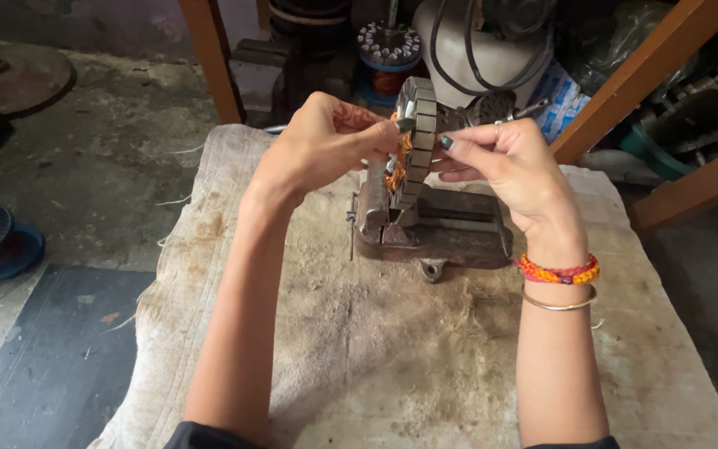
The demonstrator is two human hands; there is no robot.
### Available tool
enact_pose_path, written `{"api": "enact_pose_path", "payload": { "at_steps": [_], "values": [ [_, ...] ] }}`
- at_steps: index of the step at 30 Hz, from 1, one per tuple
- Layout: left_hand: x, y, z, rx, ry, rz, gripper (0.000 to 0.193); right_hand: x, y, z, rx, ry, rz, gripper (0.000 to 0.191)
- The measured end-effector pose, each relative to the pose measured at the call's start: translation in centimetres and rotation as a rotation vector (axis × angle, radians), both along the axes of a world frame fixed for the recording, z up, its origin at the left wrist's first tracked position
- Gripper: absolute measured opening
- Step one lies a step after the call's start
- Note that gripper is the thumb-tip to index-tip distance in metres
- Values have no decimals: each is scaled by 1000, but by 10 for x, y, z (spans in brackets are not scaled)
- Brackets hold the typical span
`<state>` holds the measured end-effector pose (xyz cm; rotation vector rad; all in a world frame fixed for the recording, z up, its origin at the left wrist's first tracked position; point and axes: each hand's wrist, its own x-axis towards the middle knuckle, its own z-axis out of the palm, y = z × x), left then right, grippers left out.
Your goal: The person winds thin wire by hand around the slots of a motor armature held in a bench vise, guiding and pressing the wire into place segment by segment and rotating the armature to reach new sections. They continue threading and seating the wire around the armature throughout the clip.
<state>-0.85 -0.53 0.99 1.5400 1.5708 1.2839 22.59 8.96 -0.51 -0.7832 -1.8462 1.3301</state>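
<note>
A ring-shaped metal motor core [419, 133] stands upright, clamped in a rusty vise [434, 229] on the cloth-covered tabletop [376, 349]. The left hand [326, 137] pinches its near edge beside the copper winding [396, 170]. The right hand [504, 162] grips the ring's far side, thumb and fingers closed on it.

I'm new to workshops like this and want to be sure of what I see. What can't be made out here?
Head view:
- Ring-shaped stator: its near face is hidden by the left hand and right hand.
- Vise: whether it clamps the stator is hidden by the hands.
- Clutter behind the table: cut off by the top edge.
</note>
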Motion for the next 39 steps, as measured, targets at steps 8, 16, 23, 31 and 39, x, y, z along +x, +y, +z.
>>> {"api": "enact_pose_path", "payload": {
  "at_steps": [8, 16, 23, 31, 39],
  "values": [
    [6, 7, -8, 94, 36, 83, 26, -12, 1, -5, 82, 109, -97, 18],
    [10, 9, -10, 81, 31, 122, 26, -17, -4, -5, 123, 172, -116, 16],
    [-6, 1, -5, 45, 99, -1, 29, 1, 2, 1, 130, 49, -74, 18],
    [-8, -5, -2, -98, 239, -32, 32, 1, 1, -1, -32, -99, 95, 23],
    [-4, 0, -2, -57, 244, -11, 30, -2, 0, -1, -29, -64, 59, 20]
  ]
}}
